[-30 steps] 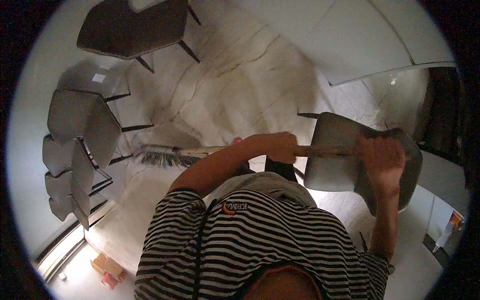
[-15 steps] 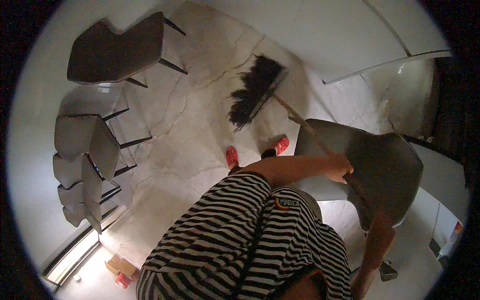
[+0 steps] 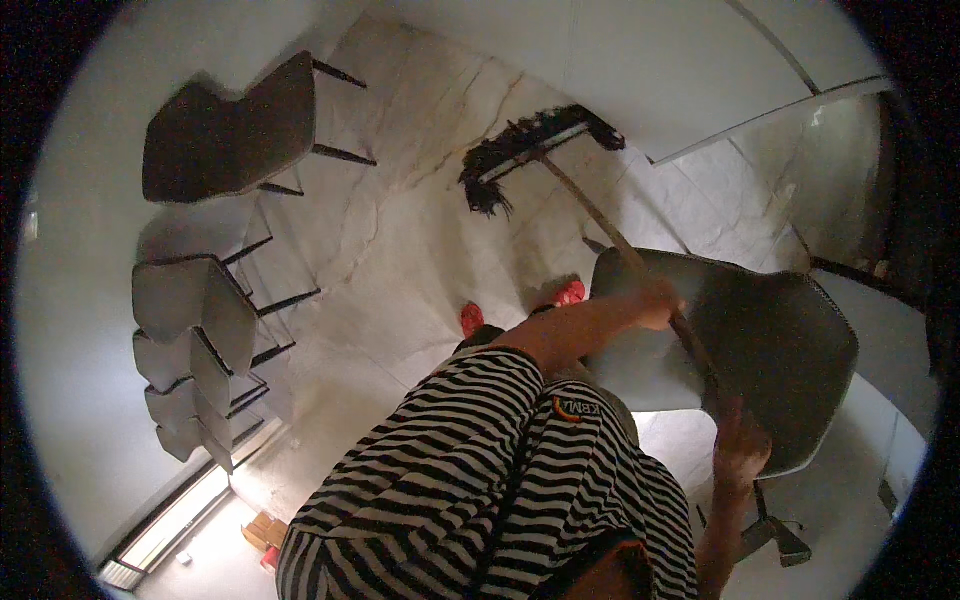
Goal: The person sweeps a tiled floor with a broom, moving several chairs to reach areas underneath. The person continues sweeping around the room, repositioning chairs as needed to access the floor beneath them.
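A dust mop with a black shaggy head [image 3: 530, 150] and a long wooden handle [image 3: 598, 213] reaches across the floor at the centre. The mop head lies by the base of the white wall. My left hand [image 3: 657, 303] is closed around the middle of the handle, its arm stretched across my body. Farther down, near the handle's end, my right hand [image 3: 741, 448] is wrapped round it. Both hands are over a grey chair [image 3: 775, 350] at the right.
Several grey chairs with thin dark legs stand along the left wall, a dark one [image 3: 235, 130] farthest off. My feet wear red shoes [image 3: 568, 292]. A cardboard box [image 3: 264, 531] sits at the lower left. White panels [image 3: 690, 70] border the marbled floor [image 3: 400, 250].
The mop head has swung round and moved right, against the white wall's base. My right hand has risen a little along with the handle, and my left has shifted slightly left and up.
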{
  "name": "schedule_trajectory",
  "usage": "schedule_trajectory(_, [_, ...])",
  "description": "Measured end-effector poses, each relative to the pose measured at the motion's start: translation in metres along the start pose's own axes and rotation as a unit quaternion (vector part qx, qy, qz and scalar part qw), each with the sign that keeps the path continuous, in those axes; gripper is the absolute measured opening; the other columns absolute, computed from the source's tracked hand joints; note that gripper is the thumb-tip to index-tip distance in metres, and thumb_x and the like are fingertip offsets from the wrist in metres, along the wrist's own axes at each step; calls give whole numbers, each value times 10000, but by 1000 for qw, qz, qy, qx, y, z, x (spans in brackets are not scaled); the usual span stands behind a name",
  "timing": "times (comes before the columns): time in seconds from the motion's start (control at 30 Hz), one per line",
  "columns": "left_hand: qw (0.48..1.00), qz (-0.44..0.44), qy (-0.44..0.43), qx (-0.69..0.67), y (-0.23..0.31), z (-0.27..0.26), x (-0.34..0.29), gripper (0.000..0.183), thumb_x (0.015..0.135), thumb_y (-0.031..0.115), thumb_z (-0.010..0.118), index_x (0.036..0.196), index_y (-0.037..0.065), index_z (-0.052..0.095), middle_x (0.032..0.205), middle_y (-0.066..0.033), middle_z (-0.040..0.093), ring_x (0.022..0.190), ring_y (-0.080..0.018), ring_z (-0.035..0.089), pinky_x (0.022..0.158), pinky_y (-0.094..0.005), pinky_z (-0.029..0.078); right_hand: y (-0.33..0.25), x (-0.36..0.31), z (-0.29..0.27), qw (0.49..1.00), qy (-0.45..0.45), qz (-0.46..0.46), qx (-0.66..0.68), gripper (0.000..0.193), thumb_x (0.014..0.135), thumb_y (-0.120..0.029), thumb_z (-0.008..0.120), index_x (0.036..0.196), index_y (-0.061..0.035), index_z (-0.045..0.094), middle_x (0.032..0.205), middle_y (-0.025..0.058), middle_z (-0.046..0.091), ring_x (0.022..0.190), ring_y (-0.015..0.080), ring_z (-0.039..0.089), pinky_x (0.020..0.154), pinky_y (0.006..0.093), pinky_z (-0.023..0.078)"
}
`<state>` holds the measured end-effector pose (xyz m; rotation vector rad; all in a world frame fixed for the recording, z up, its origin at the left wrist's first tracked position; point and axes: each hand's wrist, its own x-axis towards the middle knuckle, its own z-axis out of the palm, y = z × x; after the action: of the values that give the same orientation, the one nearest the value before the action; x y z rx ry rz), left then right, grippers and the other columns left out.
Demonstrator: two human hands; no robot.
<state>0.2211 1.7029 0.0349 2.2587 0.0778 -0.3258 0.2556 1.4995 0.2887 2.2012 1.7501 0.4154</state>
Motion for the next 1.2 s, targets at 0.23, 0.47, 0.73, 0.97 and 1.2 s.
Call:
schedule_trajectory(0.23, [981, -27, 173, 89, -80, -67, -12, 160, 656, 233, 654, 730, 93, 629, 757, -110, 618, 839, -322, 593, 778, -449, 454, -19, 92, 55, 994, 4, 24, 111, 237, 810, -153, 633, 1030, -81, 583, 667, 38, 547, 511, 198, 546, 436, 302, 448])
schedule_trajectory(0.47, [961, -38, 251, 112, -152, -115, -28, 162, 640, 234, 672, 712, 96, 624, 733, -119, 612, 783, -315, 600, 749, -452, 446, -46, 182, 61, 990, 16, -14, 140, 236, 786, -239, 661, 974, -121, 580, 643, 22, 489, 516, 196, 544, 461, 345, 469])
schedule_trajectory(0.73, [980, -13, 176, 97, -175, -174, -25, 160, 672, 242, 689, 740, 111, 628, 743, -93, 615, 808, -283, 597, 745, -420, 428, -39, 233, 66, 993, -75, -38, 87, 353, 845, -243, 619, 1157, -97, 541, 760, 51, 551, 554, 190, 537, 454, 336, 439])
schedule_trajectory(0.97, [968, -76, 236, 41, -283, -285, -27, 147, 681, 176, 674, 762, 69, 613, 781, -134, 610, 834, -326, 583, 763, -466, 460, -46, 409, 61, 989, -32, -133, 49, 389, 882, -228, 557, 1239, -88, 493, 763, 86, 564, 566, 219, 561, 458, 364, 445])
schedule_trajectory(1.2, [924, -176, 296, 166, -439, -392, -75, 108, 649, 103, 668, 734, 83, 604, 769, -131, 588, 835, -305, 585, 748, -421, 467, -146, 596, 61, 980, -118, -81, 137, 323, 875, -183, 529, 1174, -61, 512, 740, 85, 593, 587, 235, 615, 473, 353, 485])
